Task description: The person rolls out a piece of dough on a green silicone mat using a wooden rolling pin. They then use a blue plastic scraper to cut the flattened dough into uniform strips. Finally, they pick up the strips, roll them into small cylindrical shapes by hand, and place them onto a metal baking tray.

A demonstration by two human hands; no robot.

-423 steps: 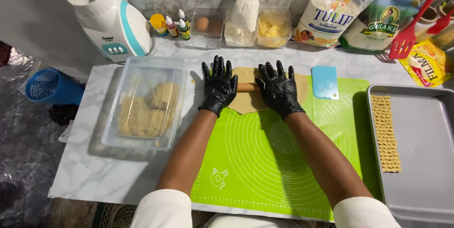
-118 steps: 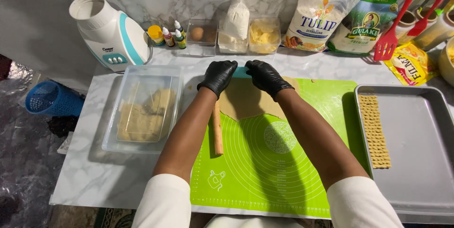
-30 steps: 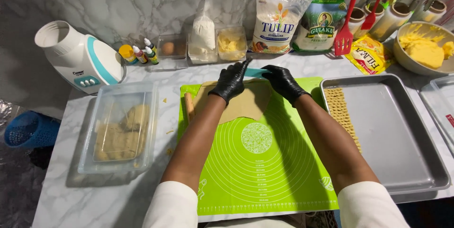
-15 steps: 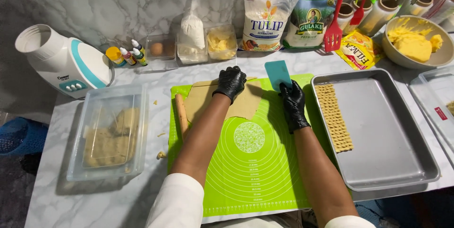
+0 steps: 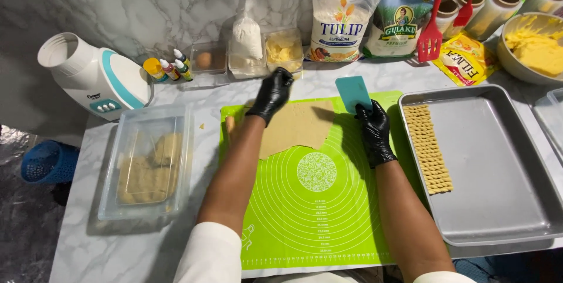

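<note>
While left hand (image 5: 271, 93) rests open on rolled dough (image 5: 297, 126), right hand (image 5: 373, 127) grip closed on teal scraper (image 5: 352, 92)

Both gloves, on the left hand (image 5: 271, 96) and the right hand (image 5: 374, 131), are glossy black. The dough sheet (image 5: 299, 126) is pale tan on a bright lime-green mat (image 5: 319, 212) printed with white rings and ruled lines. The scraper (image 5: 353, 92) is teal. The table (image 5: 117, 248) is white marble with grey veins. The tray (image 5: 498, 201) is dull silver, its row of twisted strips (image 5: 428, 148) golden beige. The spatula (image 5: 431, 39) is red; the mixer (image 5: 94, 78) is white with a turquoise band, perhaps teal.
</note>
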